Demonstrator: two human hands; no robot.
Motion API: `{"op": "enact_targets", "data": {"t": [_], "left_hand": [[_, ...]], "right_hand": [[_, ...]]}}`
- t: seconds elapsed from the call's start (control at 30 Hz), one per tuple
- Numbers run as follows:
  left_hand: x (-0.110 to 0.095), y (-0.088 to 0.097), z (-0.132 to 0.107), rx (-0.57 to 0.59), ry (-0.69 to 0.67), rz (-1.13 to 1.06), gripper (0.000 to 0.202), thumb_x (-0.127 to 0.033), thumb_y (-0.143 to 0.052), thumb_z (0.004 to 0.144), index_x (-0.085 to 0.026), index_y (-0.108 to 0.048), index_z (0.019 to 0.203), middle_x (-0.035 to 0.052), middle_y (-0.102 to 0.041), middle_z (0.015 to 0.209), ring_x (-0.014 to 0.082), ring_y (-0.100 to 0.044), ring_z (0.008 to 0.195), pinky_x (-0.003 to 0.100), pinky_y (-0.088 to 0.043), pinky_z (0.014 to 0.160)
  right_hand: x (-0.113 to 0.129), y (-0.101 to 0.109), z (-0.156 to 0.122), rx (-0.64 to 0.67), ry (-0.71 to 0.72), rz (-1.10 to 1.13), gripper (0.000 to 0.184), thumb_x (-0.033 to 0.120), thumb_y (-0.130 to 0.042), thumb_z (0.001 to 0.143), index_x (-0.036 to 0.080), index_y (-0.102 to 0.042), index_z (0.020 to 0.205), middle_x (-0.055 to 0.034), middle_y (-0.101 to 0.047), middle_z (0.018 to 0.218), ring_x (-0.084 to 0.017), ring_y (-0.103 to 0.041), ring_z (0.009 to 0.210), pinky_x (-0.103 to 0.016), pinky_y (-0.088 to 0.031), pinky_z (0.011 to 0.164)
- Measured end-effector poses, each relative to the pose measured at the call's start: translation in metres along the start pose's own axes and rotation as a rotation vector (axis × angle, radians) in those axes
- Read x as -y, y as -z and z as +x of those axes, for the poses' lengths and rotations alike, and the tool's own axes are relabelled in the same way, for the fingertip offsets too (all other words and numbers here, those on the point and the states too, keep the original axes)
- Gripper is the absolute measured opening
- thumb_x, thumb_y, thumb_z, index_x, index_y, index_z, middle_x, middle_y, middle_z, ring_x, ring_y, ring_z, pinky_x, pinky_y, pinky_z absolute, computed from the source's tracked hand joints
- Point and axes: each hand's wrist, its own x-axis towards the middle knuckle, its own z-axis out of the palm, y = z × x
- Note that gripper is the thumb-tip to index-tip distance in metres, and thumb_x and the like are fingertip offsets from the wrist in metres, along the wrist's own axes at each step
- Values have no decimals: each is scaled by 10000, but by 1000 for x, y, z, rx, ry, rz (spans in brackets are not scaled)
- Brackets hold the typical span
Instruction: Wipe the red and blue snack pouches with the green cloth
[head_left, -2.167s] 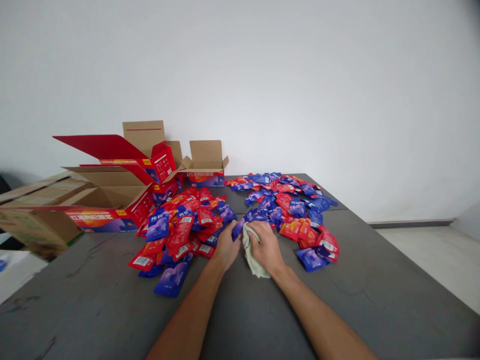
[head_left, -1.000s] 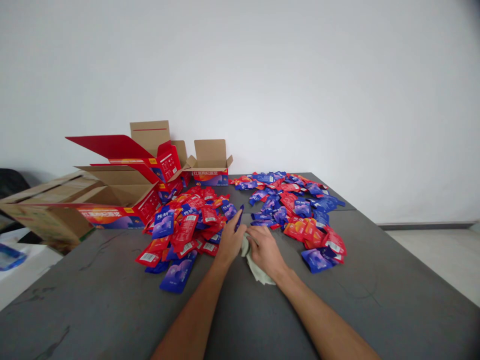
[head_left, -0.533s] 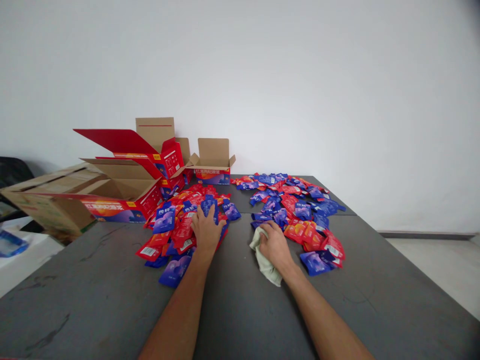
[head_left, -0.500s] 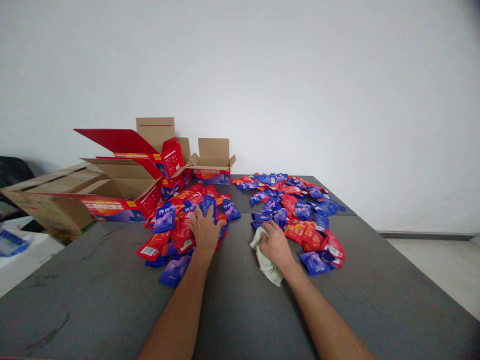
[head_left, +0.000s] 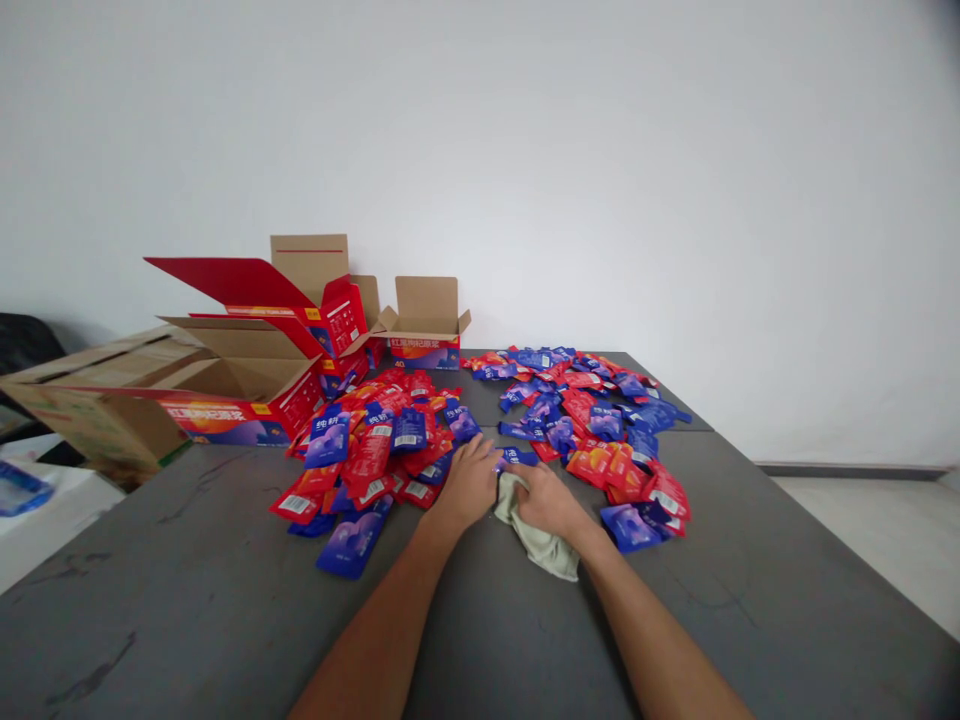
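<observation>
Both hands meet at the middle of the dark grey table, between two heaps of red and blue sachets. My right hand is closed on a pale green cloth that trails toward me on the table. My left hand lies beside it, fingers reaching to a blue sachet at the near edge of the right heap. Whether those fingers grip the sachet is hidden. The left heap lies just left of my left hand.
Several open red-and-brown cardboard boxes stand at the back left, one small box against the white wall. A white surface sits past the table's left edge. Pale floor shows on the right.
My left hand has left the left heap, where it lay flat on the sachets, and come back right to the blue sachet beside my right hand. The cloth has shifted slightly toward me.
</observation>
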Motion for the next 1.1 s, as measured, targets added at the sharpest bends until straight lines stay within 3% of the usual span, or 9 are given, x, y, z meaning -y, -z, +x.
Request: {"op": "enact_targets", "data": {"t": [0.13,0.3,0.4,0.5,0.6,0.7,0.83,1.0,1.1], "left_hand": [[-1,-6,-5,123,15,-15,579,-185,-509,836,-182,-508,1415,146,-499,1469,314,-397,1369,486,-289,1125],[-2,0,0,17,143,-87,382,-212,-422,923,-178,-635,1239,171,-692,1155,309,-581,1128,463,-369,1007],[2,1,5,-131,262,-373,341,-216,-419,927,-169,-674,1148,153,-719,1051,276,-630,1053,393,-415,955],[3,-1,7,-231,320,-791,286,-247,-522,867,-164,-707,1069,101,-732,1009,242,-646,982,343,-458,900],[-4,-1,6,-196,294,-1238,375,-197,-597,768,-159,-697,1128,77,-736,976,202,-657,883,308,-488,832],[-11,2,3,-112,201,-1483,606,-76,-583,655,-176,-648,1249,87,-730,1058,190,-661,910,286,-496,811],[-14,6,0,1,177,-1467,773,-16,-527,571,-183,-608,1322,98,-700,1186,226,-646,1014,257,-506,749],[-16,0,-1,81,184,-1472,821,-9,-511,561,-197,-582,1357,104,-647,1301,259,-622,1111,301,-531,810],[-16,-5,-1,78,179,-1471,829,-11,-505,560,-191,-573,1366,116,-648,1302,265,-627,1113,317,-533,825]], "right_hand": [[3,-1,0,-76,37,73,427,84,-511,813,223,-685,1177,-79,-726,1153,-218,-676,1051,-315,-451,1002],[4,-2,3,-355,-64,167,387,110,-520,812,184,-668,1162,-105,-701,1171,-241,-655,1078,-378,-479,1001],[8,-2,5,-466,-56,229,336,156,-538,841,190,-638,1160,-98,-692,1142,-247,-650,1053,-408,-493,982],[14,-6,5,-511,53,286,259,193,-575,862,204,-642,1112,-95,-665,1156,-241,-619,1097,-407,-476,1009],[22,-14,4,-483,143,319,265,210,-644,846,222,-664,1110,-93,-624,1185,-231,-593,1119,-380,-473,1013],[26,-18,3,-447,146,322,278,201,-656,841,251,-692,1112,-76,-612,1137,-212,-611,1025,-356,-501,951],[21,-11,4,-478,121,279,246,180,-591,870,249,-726,1063,-70,-622,1051,-216,-598,979,-360,-502,904],[2,5,6,-661,2,170,300,219,-516,914,205,-716,1138,-106,-618,1058,-246,-563,994,-401,-487,909],[2,6,4,-623,23,144,307,227,-509,918,215,-714,1146,-106,-620,1059,-245,-560,988,-399,-487,907]]}}
